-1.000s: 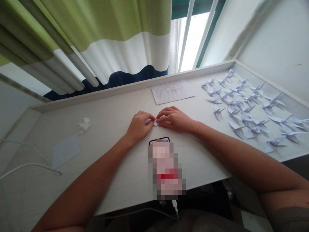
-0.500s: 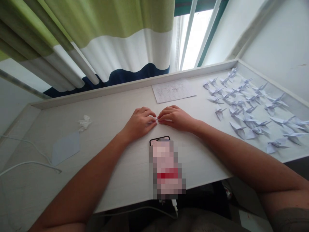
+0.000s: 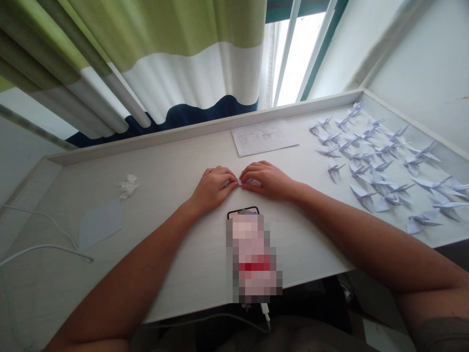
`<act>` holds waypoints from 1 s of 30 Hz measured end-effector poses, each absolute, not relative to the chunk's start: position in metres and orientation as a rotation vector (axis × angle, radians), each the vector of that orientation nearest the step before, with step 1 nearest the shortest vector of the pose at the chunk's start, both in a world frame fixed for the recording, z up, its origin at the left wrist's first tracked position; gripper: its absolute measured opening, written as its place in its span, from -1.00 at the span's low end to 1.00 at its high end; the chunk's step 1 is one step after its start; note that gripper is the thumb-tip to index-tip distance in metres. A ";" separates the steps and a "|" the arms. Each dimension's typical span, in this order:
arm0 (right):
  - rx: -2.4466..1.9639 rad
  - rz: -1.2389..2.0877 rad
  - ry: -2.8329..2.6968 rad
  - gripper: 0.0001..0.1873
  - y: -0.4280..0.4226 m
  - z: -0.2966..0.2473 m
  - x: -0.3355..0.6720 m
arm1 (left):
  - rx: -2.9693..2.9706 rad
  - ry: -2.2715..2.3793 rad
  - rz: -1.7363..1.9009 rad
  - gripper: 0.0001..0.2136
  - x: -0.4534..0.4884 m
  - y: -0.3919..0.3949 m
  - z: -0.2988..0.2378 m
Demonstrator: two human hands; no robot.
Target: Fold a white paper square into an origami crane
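A small piece of folded white paper (image 3: 240,183) is pinched between my two hands above the middle of the table, mostly covered by the fingers. My left hand (image 3: 216,185) grips it from the left with thumb and fingertips together. From the right, my right hand (image 3: 266,179) pinches the same paper, and a bit of white shows under its fingers. The exact shape of the folds cannot be made out. Several white paper cranes (image 3: 383,166) stand spread over the right side of the table.
Just in front of my hands lies a phone (image 3: 244,212), its screen blurred, with a cable (image 3: 266,313) plugged in. A printed sheet (image 3: 264,138) lies behind them. To the left are a crumpled tissue (image 3: 128,187), a plain paper square (image 3: 100,224) and white cables (image 3: 47,247). A raised rim (image 3: 205,128) borders the table.
My fingertips have shifted slightly on the folded paper, the left fingers drawing closer together. More white now shows under the right hand. Nothing else has visibly moved.
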State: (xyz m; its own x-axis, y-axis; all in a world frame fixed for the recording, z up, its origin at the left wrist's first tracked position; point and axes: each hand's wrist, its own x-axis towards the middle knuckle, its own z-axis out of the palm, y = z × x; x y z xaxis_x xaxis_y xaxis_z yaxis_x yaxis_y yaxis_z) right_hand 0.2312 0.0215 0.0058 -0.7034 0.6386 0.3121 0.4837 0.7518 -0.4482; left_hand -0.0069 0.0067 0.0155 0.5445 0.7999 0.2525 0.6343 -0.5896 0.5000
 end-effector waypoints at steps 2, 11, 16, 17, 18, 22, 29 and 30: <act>-0.880 0.510 -2.449 -0.84 0.022 0.004 0.230 | 2.373 1.205 0.690 -0.87 -0.005 0.006 0.014; -0.936 0.673 -2.262 -0.87 0.022 0.001 0.222 | 2.277 1.192 0.755 -0.90 -0.007 0.009 0.015; -0.979 0.721 -2.189 -0.87 0.020 0.001 0.220 | 2.119 1.170 0.819 -0.85 -0.005 0.009 0.014; -0.987 0.725 -2.179 -0.88 0.020 0.001 0.220 | 2.085 1.185 0.838 -0.85 -0.004 0.009 0.014; -0.995 0.729 -2.169 -0.88 0.020 0.000 0.220 | 2.059 1.199 0.854 -0.85 -0.004 0.009 0.013; -1.024 0.771 -2.136 -0.88 0.020 0.001 0.220 | 2.017 1.226 0.867 -0.88 -0.003 0.007 0.012; -1.021 0.771 -2.155 -0.84 0.022 0.002 0.219 | 2.116 1.187 0.813 -0.89 -0.004 0.009 0.015; -1.014 0.765 -2.174 -0.84 0.023 0.002 0.220 | 2.127 1.186 0.802 -0.89 -0.004 0.009 0.015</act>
State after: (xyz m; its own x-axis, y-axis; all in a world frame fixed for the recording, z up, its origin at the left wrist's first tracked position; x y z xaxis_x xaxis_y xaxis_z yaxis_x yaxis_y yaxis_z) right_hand 0.2197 0.0228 0.0020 -0.5180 0.8073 0.2826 0.4526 0.5390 -0.7104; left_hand -0.0040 0.0088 0.0154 0.4272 0.8759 0.2242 0.5341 -0.4446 0.7190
